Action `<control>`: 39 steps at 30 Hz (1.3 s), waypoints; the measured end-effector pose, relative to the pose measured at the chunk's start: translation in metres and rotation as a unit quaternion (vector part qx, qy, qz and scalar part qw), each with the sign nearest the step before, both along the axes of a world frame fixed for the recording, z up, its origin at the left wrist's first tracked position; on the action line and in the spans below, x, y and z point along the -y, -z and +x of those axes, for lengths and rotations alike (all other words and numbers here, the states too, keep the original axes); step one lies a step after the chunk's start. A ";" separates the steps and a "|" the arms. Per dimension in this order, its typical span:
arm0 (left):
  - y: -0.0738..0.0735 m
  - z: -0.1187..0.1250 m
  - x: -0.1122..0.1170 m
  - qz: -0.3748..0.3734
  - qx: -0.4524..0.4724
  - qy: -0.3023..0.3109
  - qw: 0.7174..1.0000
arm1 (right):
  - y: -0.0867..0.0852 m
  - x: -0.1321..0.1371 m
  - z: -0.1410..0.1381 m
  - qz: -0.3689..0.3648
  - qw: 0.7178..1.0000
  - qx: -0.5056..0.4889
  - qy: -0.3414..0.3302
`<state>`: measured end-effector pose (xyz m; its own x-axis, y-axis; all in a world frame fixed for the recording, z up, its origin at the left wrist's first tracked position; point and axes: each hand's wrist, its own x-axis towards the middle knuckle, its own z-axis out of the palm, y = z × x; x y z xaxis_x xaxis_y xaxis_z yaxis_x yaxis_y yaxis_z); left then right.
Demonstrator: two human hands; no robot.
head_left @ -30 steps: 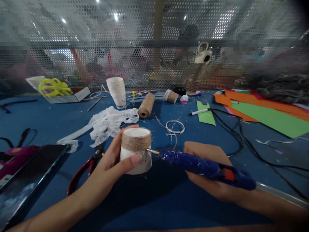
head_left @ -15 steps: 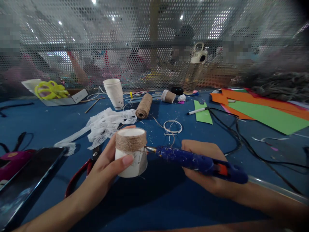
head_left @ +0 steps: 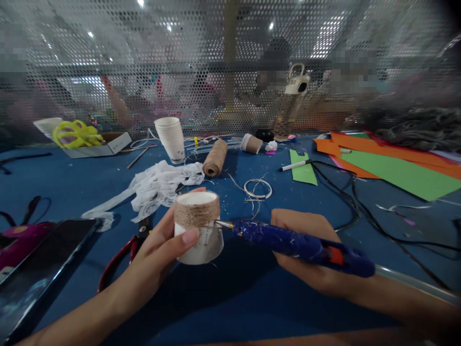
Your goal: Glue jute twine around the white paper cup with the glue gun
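My left hand (head_left: 167, 240) is closed around a white paper cup (head_left: 207, 247), thumb pressed on its near side. Brown jute twine (head_left: 198, 211) is wound in tight rows around the cup's upper part. In my right hand (head_left: 306, 226) is a blue hot glue gun (head_left: 284, 238) with a clear glue stick (head_left: 410, 281) coming out of its back. Its metal nozzle is at the lower edge of the twine, on the cup's right side. Red-handled pliers or scissors (head_left: 118, 254) lie partly hidden behind my left wrist.
Behind the cup lie white lace (head_left: 154, 185), a twine roll (head_left: 215, 158) and stacked paper cups (head_left: 171, 139). A phone (head_left: 46, 269) is at left. Black cords (head_left: 355, 202) and coloured paper (head_left: 406, 168) spread at right. A bottle (head_left: 290, 110) stands by the perforated screen (head_left: 201, 57).
The cup has shifted and turned slightly to the right in my left hand. The glue gun's nozzle has moved a little left across the cup, while its back end has shifted slightly right.
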<state>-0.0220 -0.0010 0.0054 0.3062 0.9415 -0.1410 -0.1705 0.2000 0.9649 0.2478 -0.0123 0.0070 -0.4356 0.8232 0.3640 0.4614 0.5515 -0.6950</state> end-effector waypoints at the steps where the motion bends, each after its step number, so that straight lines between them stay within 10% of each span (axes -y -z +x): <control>1: -0.003 0.001 0.001 -0.002 -0.005 -0.006 1.000 | 0.000 -0.001 0.000 0.001 1.000 0.000 0.001; 16: 0.000 -0.001 0.000 -0.019 0.062 0.010 0.998 | 0.003 -0.004 -0.006 0.006 0.996 -0.066 0.057; 23: -0.005 0.010 0.000 -0.054 0.004 -0.025 0.998 | 0.006 -0.007 -0.006 -0.124 0.973 -0.163 0.110; 39: -0.001 0.020 0.001 0.010 -0.035 0.000 0.999 | 0.006 -0.003 -0.025 -0.144 0.969 -0.195 0.054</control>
<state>-0.0021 -0.0020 0.0060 0.2954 0.9446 -0.1433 -0.1020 0.1803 0.9783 0.2230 -0.0088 0.0011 -0.2164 0.9482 0.2326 0.1777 0.2725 -0.9456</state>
